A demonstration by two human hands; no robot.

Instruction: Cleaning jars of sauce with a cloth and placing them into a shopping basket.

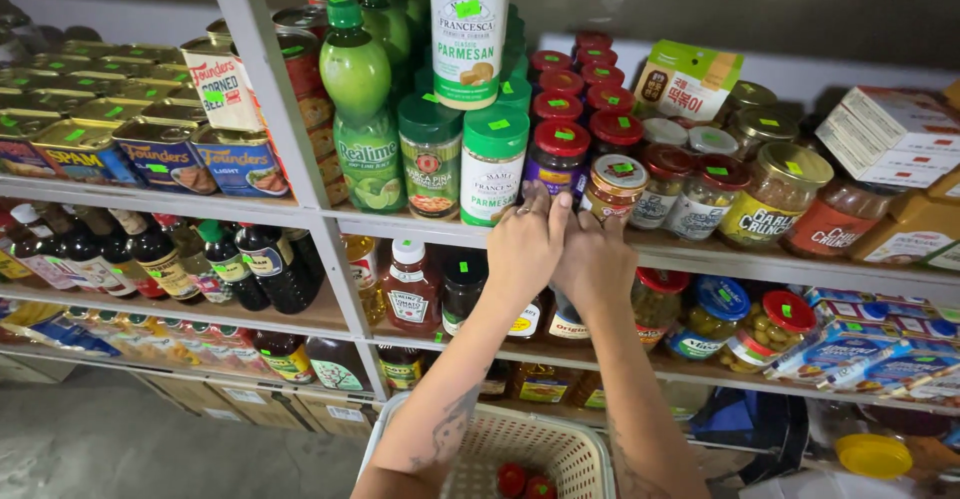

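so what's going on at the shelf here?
A person stands at a stocked pantry shelf. Both hands, left hand and right hand, reach to a dark jar with a red lid at the shelf's front edge, fingers touching it. A cream basket sits below their forearms, with red-lidded items inside.

Red-lidded dark jar (556, 162); green-capped shaker (493, 166); cream basket (520, 449).
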